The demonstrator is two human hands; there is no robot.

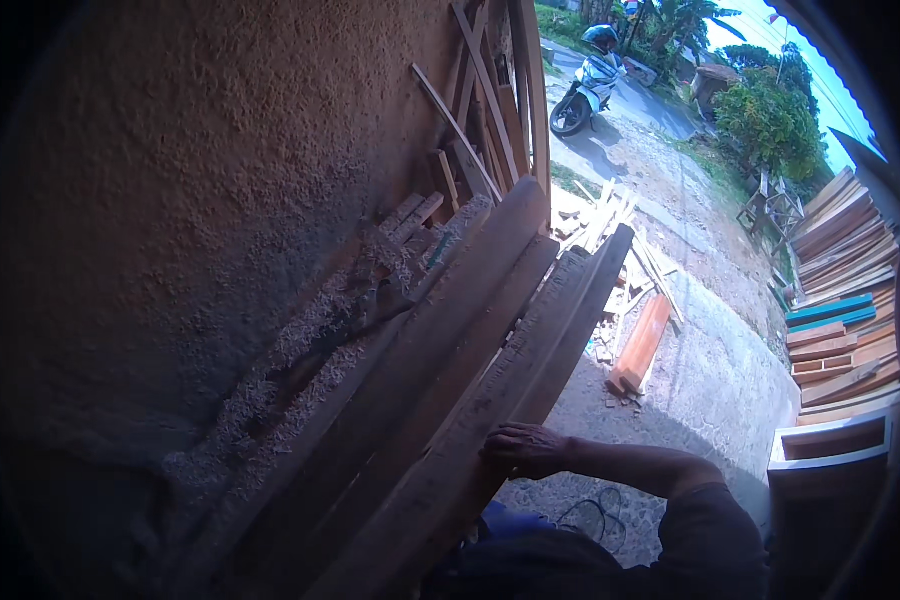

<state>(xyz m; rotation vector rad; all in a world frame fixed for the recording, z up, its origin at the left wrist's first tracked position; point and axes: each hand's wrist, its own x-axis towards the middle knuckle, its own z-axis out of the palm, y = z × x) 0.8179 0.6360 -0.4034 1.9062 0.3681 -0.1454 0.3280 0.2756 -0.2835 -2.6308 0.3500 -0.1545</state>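
My right hand [526,446] lies at the edge of a long wooden plank [560,345], its fingers curled over the top of the wood. The thumb side is partly hidden. From there the plank runs away from me, slanting up and to the right. Close beside it on the left lie more thick boards [450,335], side by side with narrow gaps between them. My left hand does not show; the lower left is very dark.
Pale wood shavings [310,340] cover a ledge along the rough wall [220,130]. Offcuts [610,225] and a reddish beam [642,345] lie on the concrete floor. A cable [600,510] curls near my elbow. Planks [840,240] stand at the right; a motorbike [587,90] is parked outside.
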